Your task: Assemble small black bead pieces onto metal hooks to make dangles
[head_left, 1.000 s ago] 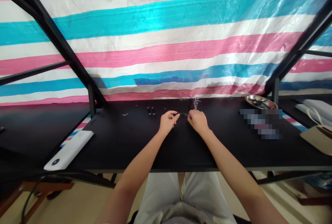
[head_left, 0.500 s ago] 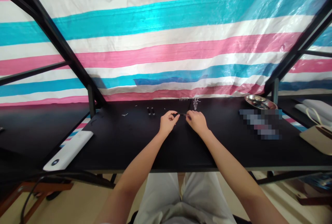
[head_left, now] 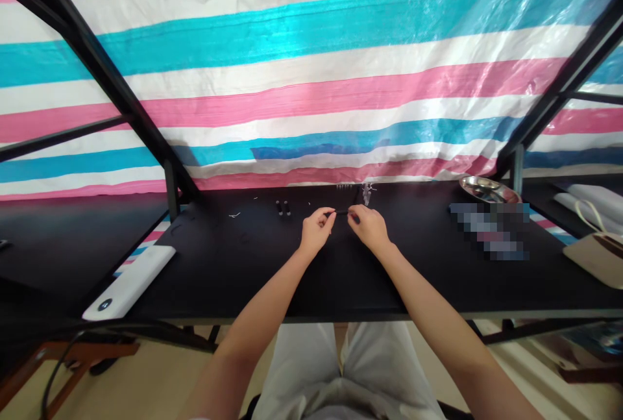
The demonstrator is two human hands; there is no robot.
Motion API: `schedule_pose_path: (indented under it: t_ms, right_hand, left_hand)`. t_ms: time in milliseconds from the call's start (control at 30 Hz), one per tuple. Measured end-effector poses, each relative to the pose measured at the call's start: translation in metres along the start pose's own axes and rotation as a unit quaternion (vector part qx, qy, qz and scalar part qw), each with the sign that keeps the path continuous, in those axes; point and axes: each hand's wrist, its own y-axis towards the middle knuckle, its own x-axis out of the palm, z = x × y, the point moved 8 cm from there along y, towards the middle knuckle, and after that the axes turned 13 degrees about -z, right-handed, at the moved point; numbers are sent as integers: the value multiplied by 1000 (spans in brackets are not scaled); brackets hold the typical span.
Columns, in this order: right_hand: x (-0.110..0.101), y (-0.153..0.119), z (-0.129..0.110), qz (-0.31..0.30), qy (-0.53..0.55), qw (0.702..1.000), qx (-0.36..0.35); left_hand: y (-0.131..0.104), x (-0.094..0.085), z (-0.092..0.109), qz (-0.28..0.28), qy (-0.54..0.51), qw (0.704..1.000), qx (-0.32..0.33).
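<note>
Over the middle of the black table [head_left: 219, 277], a thin dark rod-like piece [head_left: 341, 213] spans the space between my two hands. The fingertips of my left hand [head_left: 318, 228] pinch its left end. My right hand [head_left: 366, 224] has its fingers closed around the right end. Two short black cylinders with pale ends [head_left: 283, 208] stand side by side, left of my left hand. Just beyond my right hand lies a small cluster of clear and silver pieces [head_left: 366, 195], and a row of several tiny pieces [head_left: 344, 187] sits near the back edge.
A shiny metal dish [head_left: 489, 191] is at the back right, with a blurred patch in front of it. A long white device [head_left: 130, 282] lies at the left. A beige bag [head_left: 594, 258] is at the far right. White scraps [head_left: 234, 215] dot the left side.
Between my hands, the piece now looks dark along its whole visible length, where its right part looked lighter before. My hands have barely shifted.
</note>
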Motion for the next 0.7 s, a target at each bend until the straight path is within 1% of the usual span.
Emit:
schedule_pose_path:
  t_ms: [100,233,700]
  right_hand:
    - [-4,-1,-2,30,3,999,-16]
    - [-5,-2,-3,39,5,999,-18]
    - [0,-2,-4,22,12,1000,-15]
  left_hand:
    - [0,-1,-1,7,2,1000,9]
    - [1,0,-3,5,-2,1000,15]
    - [1,2,-5,1,-13,1000,3]
